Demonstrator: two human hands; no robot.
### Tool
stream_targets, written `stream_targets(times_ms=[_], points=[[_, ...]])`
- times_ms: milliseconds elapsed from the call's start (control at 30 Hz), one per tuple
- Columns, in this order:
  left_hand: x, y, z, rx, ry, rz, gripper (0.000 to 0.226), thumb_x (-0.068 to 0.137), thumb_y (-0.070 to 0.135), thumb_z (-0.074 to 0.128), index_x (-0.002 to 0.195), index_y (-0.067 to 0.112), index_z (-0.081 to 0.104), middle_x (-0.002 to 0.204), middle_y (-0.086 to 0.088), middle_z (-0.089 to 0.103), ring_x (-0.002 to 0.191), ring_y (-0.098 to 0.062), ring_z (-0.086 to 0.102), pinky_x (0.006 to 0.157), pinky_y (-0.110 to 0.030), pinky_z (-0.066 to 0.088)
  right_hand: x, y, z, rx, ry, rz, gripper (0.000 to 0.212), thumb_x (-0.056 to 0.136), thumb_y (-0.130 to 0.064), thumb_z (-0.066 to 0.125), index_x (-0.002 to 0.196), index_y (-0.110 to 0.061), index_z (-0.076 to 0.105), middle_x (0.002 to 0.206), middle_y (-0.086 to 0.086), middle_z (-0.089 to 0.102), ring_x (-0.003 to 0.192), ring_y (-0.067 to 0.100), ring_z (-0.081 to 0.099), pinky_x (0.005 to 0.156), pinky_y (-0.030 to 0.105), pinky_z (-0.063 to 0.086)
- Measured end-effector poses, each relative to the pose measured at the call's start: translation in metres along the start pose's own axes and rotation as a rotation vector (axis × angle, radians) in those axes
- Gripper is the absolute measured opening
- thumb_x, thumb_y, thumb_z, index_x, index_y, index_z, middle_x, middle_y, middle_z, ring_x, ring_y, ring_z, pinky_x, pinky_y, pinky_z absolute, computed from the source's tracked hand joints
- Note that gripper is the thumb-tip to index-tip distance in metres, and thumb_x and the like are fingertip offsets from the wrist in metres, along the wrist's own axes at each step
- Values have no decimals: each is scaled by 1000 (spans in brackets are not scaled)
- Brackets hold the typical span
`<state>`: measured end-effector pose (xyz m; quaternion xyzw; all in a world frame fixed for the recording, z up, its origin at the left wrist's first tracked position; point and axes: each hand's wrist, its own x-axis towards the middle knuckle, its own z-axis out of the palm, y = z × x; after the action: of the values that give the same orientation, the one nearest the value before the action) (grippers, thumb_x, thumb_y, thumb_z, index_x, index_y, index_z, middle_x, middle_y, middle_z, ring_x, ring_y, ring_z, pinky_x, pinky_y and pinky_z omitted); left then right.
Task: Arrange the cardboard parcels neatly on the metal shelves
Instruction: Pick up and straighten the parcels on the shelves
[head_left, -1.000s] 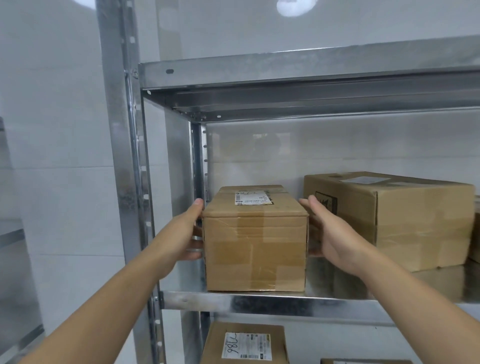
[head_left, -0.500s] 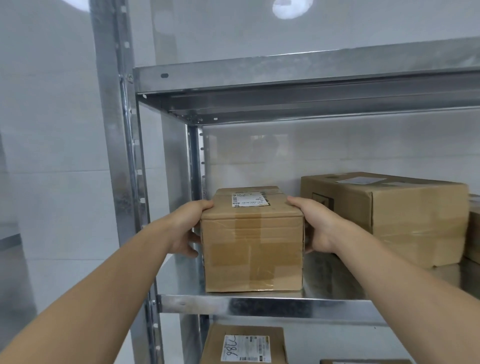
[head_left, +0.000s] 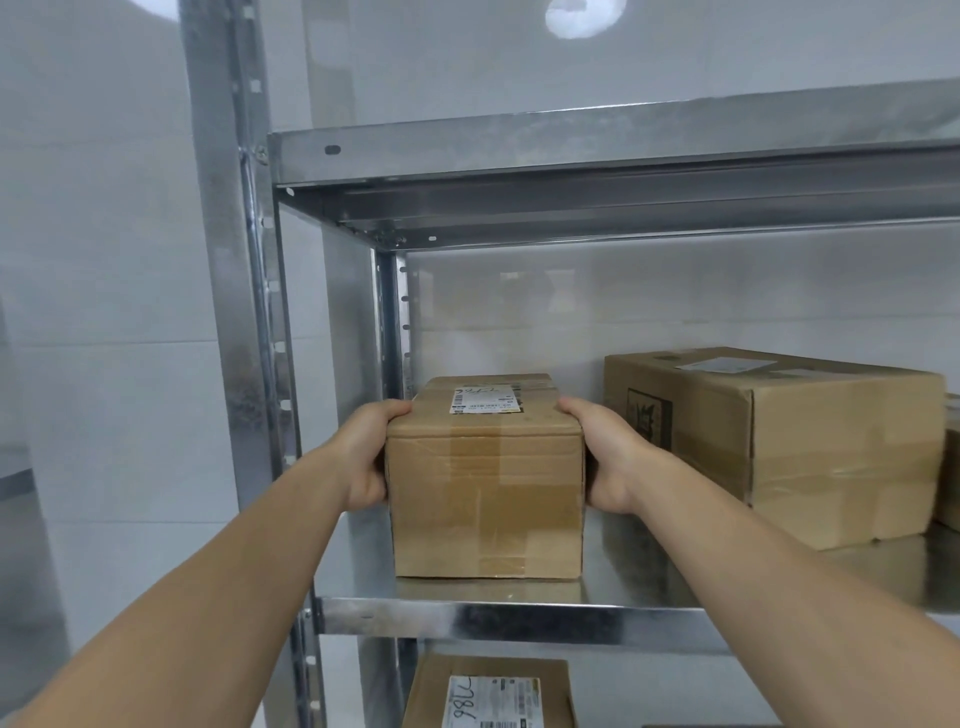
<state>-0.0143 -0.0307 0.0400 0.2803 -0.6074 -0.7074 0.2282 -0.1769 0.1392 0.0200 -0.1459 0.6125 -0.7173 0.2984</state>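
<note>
My left hand (head_left: 366, 457): grasping the left side of the small parcel (head_left: 485, 499); thumb hooked over the top edge, fingers go round the side and are hidden from me.
My right hand (head_left: 605, 457): same grasp on the right side; thumb on the top edge, palm flat to the side wall, fingers hidden behind the box.
Small parcel: brown cardboard, taped across the front and top, upright, square to me. It is held between both my hands.
Parcel location: left end of the middle shelf (head_left: 519, 621), bottom edge down on the shelf surface just behind the front lip. I cannot tell if its weight is fully on the shelf.
Label (head_left: 485, 400): white shipping sticker on the parcel's top, print too small to read.
Large parcel (head_left: 810, 447): same shelf, to the right, apart from the small one; my right hand sits in the gap between them.
Edge parcel (head_left: 951, 467): sliver of another box at the far right, cut off by the frame.
Lower parcel (head_left: 488, 691): on the shelf level below, white label facing up, handwritten digits on it.
Upper shelf (head_left: 571, 145): metal, overhead; its top is not visible.
Upright post (head_left: 228, 312): galvanized, slotted, at the front left.
Wall (head_left: 104, 364): white tile behind and to the left.
</note>
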Motion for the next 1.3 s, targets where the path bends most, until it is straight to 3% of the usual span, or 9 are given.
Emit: stream_targets(times_ms=[333, 467, 567, 767, 867, 967, 1067, 1167, 1300], points=[[6, 1, -1, -26, 8, 17, 27, 102, 35, 53, 100, 16, 71, 78, -9, 74, 67, -24, 70, 69, -36, 58, -3, -4, 7, -23, 39, -23, 45, 95, -50, 62, 123, -16, 71, 123, 14, 72, 111, 35, 69, 102, 54, 52], [4, 12, -9, 92, 77, 182, 48, 103, 48, 49, 141, 20, 55, 128, -4, 65, 121, -30, 57, 110, -51, 35, -10, -6, 2, -26, 77, -85, 60, 98, -57, 54, 147, -24, 52, 152, 9, 51, 141, 34, 45, 118, 58, 31], [-2, 32, -9, 264, 167, 458, 51, 103, 45, 49, 151, 27, 45, 154, 3, 47, 144, -24, 39, 121, -49, 26, -22, -20, -10, -95, 144, -228, 64, 105, -51, 47, 160, -20, 33, 162, 4, 38, 150, 26, 33, 122, 53, 19], [-34, 45, 45, 520, 31, 740, 39, 102, 36, 55, 140, 30, 61, 143, 9, 58, 135, -14, 48, 109, -31, 34, -74, -59, -44, -383, 274, -558, 17, 107, -30, 49, 118, -21, 59, 127, 6, 62, 117, 23, 59, 108, 43, 47], [-46, 36, 87, 569, -106, 806, 40, 104, 34, 52, 143, 28, 56, 145, 7, 56, 131, -9, 48, 104, -25, 32, -93, -74, -71, -527, 421, -639, 22, 104, -31, 49, 99, -15, 63, 121, 14, 65, 116, 30, 62, 108, 52, 48], [-49, 22, 136, 545, -232, 779, 42, 105, 32, 52, 146, 24, 53, 147, 6, 54, 134, -10, 47, 107, -23, 31, -113, -83, -108, -576, 580, -651, 23, 103, -29, 47, 105, -15, 65, 115, 7, 65, 117, 33, 60, 108, 53, 47], [-46, 3, 182, 394, -317, 588, 43, 104, 38, 52, 145, 24, 53, 146, 6, 54, 136, -17, 47, 116, -37, 35, -128, -82, -153, -567, 724, -628, 30, 104, -25, 45, 119, -7, 65, 124, 9, 64, 123, 32, 57, 103, 44, 46], [-40, -17, 221, 234, -375, 383, 39, 107, 39, 46, 143, 24, 49, 130, 5, 52, 117, -16, 47, 100, -32, 38, -130, -75, -201, -540, 784, -570, 33, 107, -26, 43, 130, -10, 61, 136, 10, 60, 123, 30, 54, 101, 40, 43], [-29, -41, 263, 199, -347, 284, 65, 99, 62, 44, 154, 27, 41, 155, 8, 44, 134, -15, 43, 107, -36, 35, -115, -75, -258, -397, 718, -473, 47, 108, -35, 43, 147, -11, 49, 152, 8, 49, 138, 28, 45, 116, 42, 35]])
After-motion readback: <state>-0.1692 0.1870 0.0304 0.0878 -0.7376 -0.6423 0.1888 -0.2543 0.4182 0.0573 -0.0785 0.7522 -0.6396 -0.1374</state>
